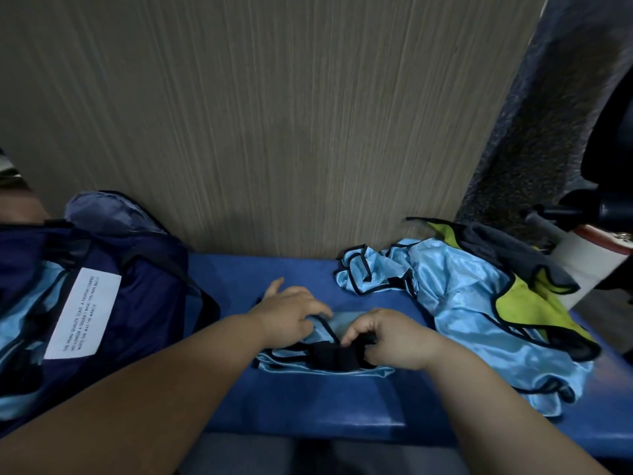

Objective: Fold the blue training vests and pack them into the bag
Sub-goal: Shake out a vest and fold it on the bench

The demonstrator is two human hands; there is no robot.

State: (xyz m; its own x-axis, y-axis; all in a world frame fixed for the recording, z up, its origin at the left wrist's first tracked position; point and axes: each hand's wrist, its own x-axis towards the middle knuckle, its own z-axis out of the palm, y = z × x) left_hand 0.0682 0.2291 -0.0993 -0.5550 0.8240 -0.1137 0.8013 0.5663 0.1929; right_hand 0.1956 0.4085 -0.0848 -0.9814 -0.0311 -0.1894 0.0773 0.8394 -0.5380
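A light blue vest with black trim (pixel 294 359) lies folded small on the blue bench (pixel 301 406), between my hands. My left hand (pixel 289 311) rests on its left part, fingers spread and bent over the fabric. My right hand (pixel 394 337) pinches the vest's black trim at its middle. A dark blue bag (pixel 137 286) stands open at the left, with light blue fabric (pixel 20 313) inside it and a white label (pixel 84 311) on its flap. A heap of unfolded light blue vests (pixel 455 303) lies at the right.
A yellow-green vest (pixel 524 299) and a dark grey cloth (pixel 507 248) lie on the heap's far side. A wood-grain wall (pixel 274 132) stands right behind the bench. A white and red object (pixel 592 248) and dark gear sit at the far right.
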